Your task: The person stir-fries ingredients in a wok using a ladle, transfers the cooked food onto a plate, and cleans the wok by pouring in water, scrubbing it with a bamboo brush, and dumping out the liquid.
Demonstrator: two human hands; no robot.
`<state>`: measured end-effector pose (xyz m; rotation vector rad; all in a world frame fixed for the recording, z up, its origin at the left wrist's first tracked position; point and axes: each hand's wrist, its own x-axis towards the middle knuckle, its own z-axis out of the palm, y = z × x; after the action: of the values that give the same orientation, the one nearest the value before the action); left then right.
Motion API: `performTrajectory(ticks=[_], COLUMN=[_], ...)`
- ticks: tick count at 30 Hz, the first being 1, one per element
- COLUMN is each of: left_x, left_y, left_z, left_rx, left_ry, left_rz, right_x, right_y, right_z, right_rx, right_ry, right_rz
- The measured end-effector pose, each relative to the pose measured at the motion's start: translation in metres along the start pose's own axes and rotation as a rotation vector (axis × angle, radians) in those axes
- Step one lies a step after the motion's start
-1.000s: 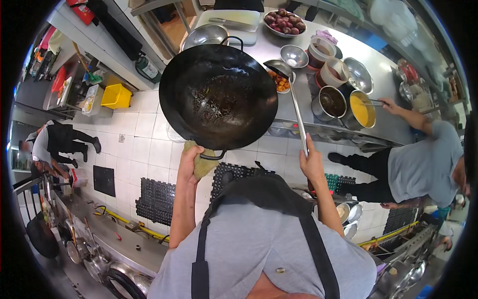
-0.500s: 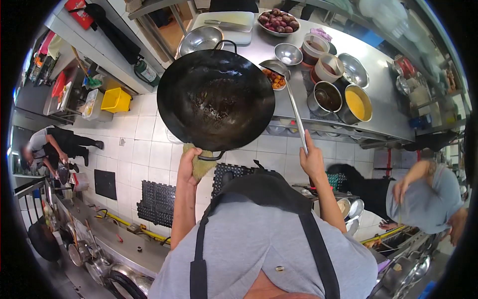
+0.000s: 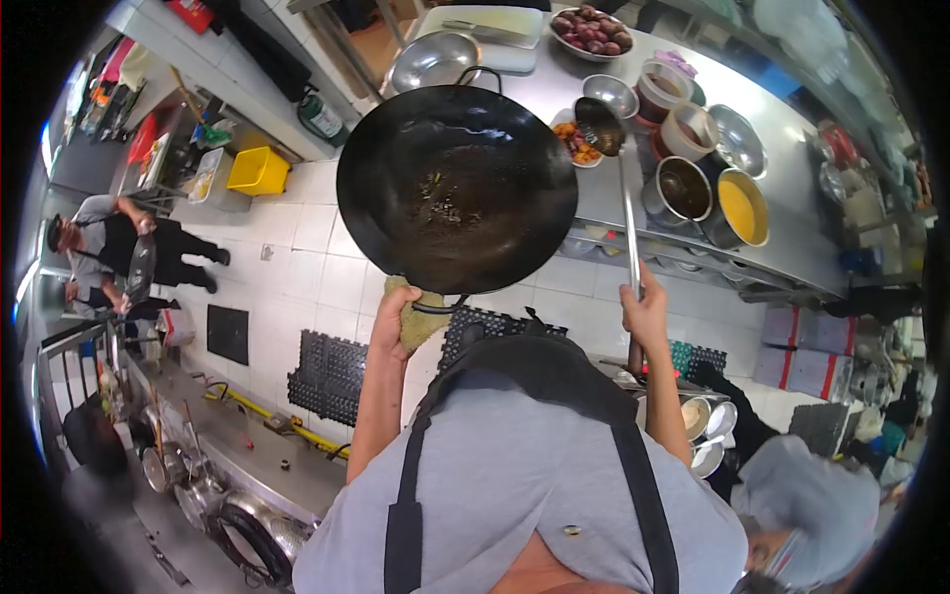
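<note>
My left hand (image 3: 394, 315) is closed on the near loop handle of a big black wok (image 3: 386, 178), with a greenish cloth (image 3: 424, 322) between the palm and the metal. The wok is tilted toward me, and dark, oily bits cling around its middle. My right hand (image 3: 646, 315) grips the shaft of a long-handled ladle (image 3: 630, 218). The ladle's dark bowl hangs to the right of the wok, over or beside a white bowl of orange and red pieces (image 3: 576, 147). Whether the ladle holds anything is unclear.
On the steel table (image 3: 633, 203) stand a pot of yellow liquid (image 3: 742, 208), a pot of dark liquid (image 3: 681, 188), plastic tubs (image 3: 690, 132), metal bowls (image 3: 435, 64) and a bowl of purplish round produce (image 3: 592, 35). Co-workers (image 3: 811, 505) are at right and left (image 3: 99, 233).
My view has shifted, and the wok sits a little farther right in it. The ladle's bowl has turned, showing its dark side. The co-worker on the right has moved nearer the lower edge.
</note>
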<state>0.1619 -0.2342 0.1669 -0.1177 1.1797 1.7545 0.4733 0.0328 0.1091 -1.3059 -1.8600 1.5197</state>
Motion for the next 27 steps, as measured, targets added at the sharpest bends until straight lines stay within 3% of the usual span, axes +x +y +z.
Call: performTrajectory(ticks=[3, 4, 9, 11, 12, 16, 19, 23, 24, 27], left_x=[-0.009, -0.009, -0.016, -0.008, -0.004, 0.010, 0.024, 0.028, 0.025, 0.032], left_y=[0.004, 0.005, 0.036, 0.046, 0.053, 0.088, 0.121, 0.150, 0.153, 0.148], left_z=[-0.012, -0.024, -0.054, -0.075, -0.082, -0.112, -0.134, -0.160, -0.162, -0.173], left_rx=[0.026, 0.050, 0.108, 0.141, 0.163, 0.266, 0.402, 0.569, 0.590, 0.577], left_ry=[0.028, 0.028, -0.085, -0.117, -0.149, -0.230, -0.353, -0.446, -0.474, -0.579], left_rz=[-0.022, -0.042, -0.129, -0.163, -0.192, -0.293, -0.357, -0.501, -0.515, -0.605], right_x=[-0.019, -0.028, -0.093, -0.122, -0.130, -0.186, -0.225, -0.277, -0.291, -0.328], right_y=[-0.022, -0.026, -0.025, -0.011, 0.002, -0.005, -0.029, -0.033, -0.059, -0.081], right_z=[0.004, 0.005, 0.043, 0.068, 0.086, 0.169, 0.232, 0.309, 0.318, 0.341], right_rx=[0.614, 0.646, 0.495, 0.268, 0.079, -0.131, -0.112, 0.129, 0.271, 0.256], right_ry=[-0.121, -0.135, -0.037, 0.043, 0.149, 0.314, 0.395, 0.559, 0.555, 0.638], right_rz=[0.121, 0.123, 0.107, 0.049, -0.155, -0.058, 0.114, 0.066, 0.190, 0.255])
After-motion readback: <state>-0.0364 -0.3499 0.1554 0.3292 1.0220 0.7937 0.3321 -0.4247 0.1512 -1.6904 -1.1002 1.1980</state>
